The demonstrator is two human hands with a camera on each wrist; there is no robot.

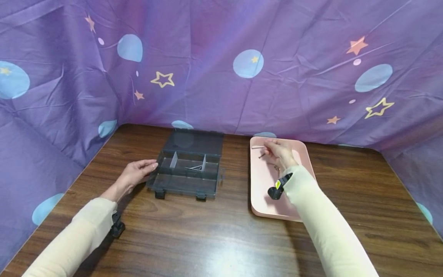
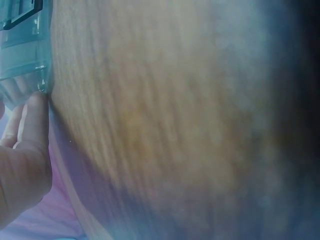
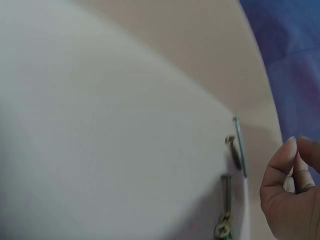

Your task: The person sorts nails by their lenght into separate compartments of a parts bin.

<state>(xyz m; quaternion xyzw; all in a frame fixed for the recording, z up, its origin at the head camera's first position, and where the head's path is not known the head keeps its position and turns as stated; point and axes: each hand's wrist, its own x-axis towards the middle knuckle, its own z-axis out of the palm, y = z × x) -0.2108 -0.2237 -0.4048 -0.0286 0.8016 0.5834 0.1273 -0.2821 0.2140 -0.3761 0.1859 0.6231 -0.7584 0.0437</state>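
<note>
A dark translucent organizer box [image 1: 185, 184] lies with its lid [image 1: 194, 141] laid back on the table. Several thin silvery nails [image 1: 195, 168] sit in its middle upper compartment. My left hand [image 1: 135, 173] touches the box's left side with nearly straight fingers. Over the far end of a pink tray [image 1: 259, 200] is my right hand [image 1: 279, 153], thumb and fingertips brought together; I cannot tell whether they pinch anything. Beside these fingertips in the right wrist view, a long thin nail [image 3: 240, 146] lies along the tray's wall, next to a short screw [image 3: 233, 150].
Nearer in the tray lies brassy hardware [image 3: 223, 229], with a longer bolt-like piece [image 3: 227, 192] against it. The wooden table [image 1: 173, 238] ends at a purple curtain [image 1: 214, 84] behind and at the sides. Two black latches [image 1: 200, 196] stick out from the box's front.
</note>
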